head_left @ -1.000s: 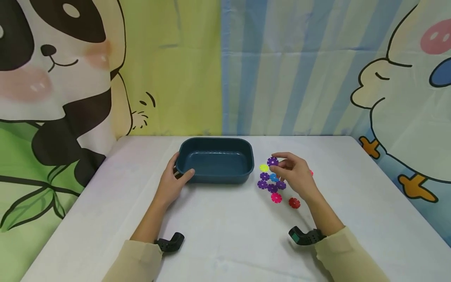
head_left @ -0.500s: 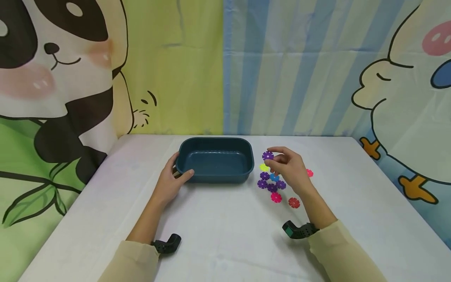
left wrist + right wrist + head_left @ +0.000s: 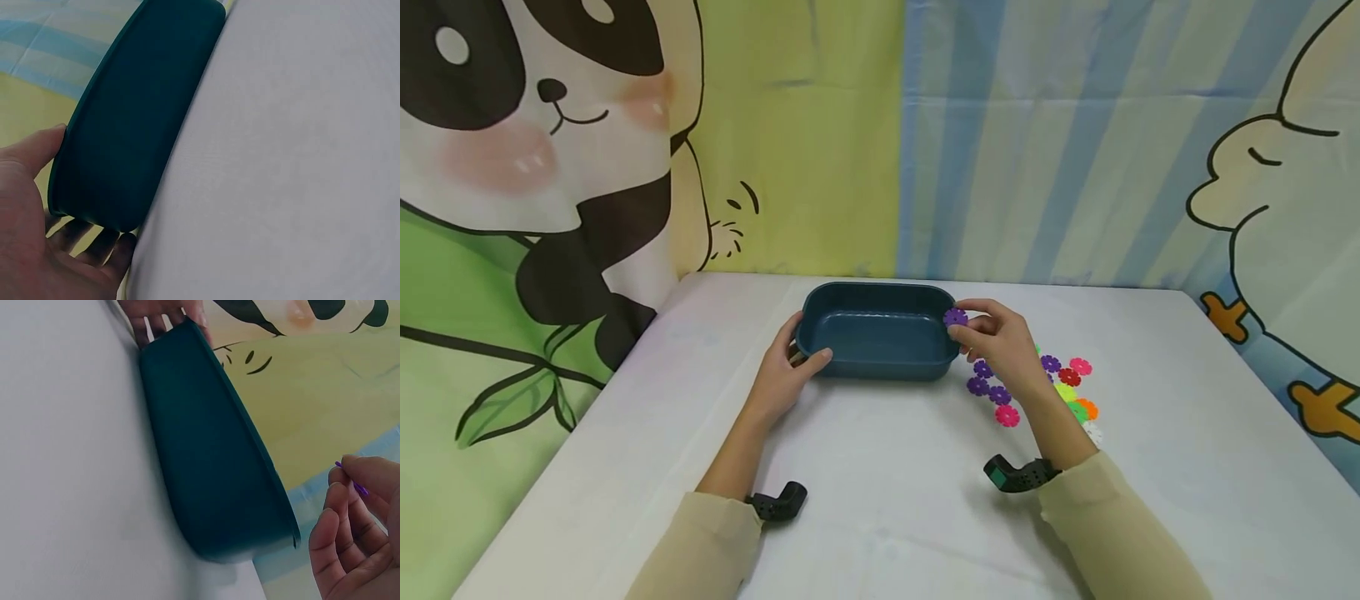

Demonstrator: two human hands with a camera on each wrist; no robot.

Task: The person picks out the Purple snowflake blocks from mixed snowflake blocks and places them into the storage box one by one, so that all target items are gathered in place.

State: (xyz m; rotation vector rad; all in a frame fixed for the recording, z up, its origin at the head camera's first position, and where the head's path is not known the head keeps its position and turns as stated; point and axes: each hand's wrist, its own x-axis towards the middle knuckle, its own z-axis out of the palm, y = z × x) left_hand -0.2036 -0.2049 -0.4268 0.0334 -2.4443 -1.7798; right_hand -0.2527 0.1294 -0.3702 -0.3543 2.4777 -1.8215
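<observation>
The left hand (image 3: 784, 371) grips the left end of a dark teal plastic basin (image 3: 880, 368), thumb at the rim, fingers around the outer end, as the left wrist view also shows. The right hand (image 3: 1003, 342) pinches a purple notched snowflake disc (image 3: 955, 317) between thumb and fingertips. In the head view that disc overlaps the basin's right rim; in the right wrist view only its thin purple edge (image 3: 360, 487) shows between the fingers. Inside the basin, the part of the floor that shows is bare.
More snowflake discs lie on the white table (image 3: 880, 500) around the right forearm: several purple ones (image 3: 977, 386), a pink one (image 3: 1007, 416), and on the far side red (image 3: 1070, 377), orange (image 3: 1087, 408) and white (image 3: 1093, 431) ones. Printed curtains hang behind.
The right hand has moved left from above the discs to the basin's right rim with the purple disc. Discs right of the forearm have come into view. The left hand stays on the basin.
</observation>
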